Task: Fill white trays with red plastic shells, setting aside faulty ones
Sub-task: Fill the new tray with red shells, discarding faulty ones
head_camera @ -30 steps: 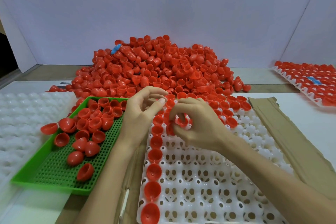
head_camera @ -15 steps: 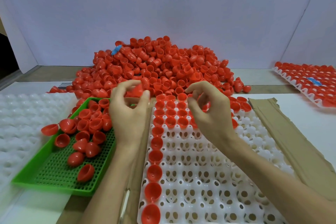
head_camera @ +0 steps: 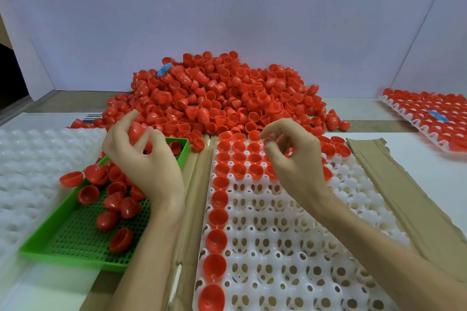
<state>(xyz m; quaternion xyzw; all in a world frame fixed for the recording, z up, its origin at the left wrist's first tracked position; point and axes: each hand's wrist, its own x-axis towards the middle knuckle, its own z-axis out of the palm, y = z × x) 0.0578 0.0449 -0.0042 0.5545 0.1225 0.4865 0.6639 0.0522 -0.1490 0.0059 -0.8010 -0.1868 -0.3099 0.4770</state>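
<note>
A big heap of red plastic shells (head_camera: 222,98) lies at the back of the table. In front of it sits a white tray (head_camera: 290,240) whose top rows and left column hold red shells. My left hand (head_camera: 144,159) hovers over the far end of a green tray (head_camera: 75,242) and holds a red shell (head_camera: 136,130) between its fingers. My right hand (head_camera: 295,159) hangs over the filled top rows of the white tray with fingers loosely curled; I see nothing in it.
The green tray holds several loose red shells. Empty white trays (head_camera: 32,171) lie stacked at the left. A full tray of red shells (head_camera: 429,118) sits at the far right. Brown cardboard (head_camera: 404,199) lies under and right of the white tray.
Both hands have left the white tray's upper rows. My left hand moved left over the green tray with a shell. My right hand let go and lifted toward the heap's front edge.
</note>
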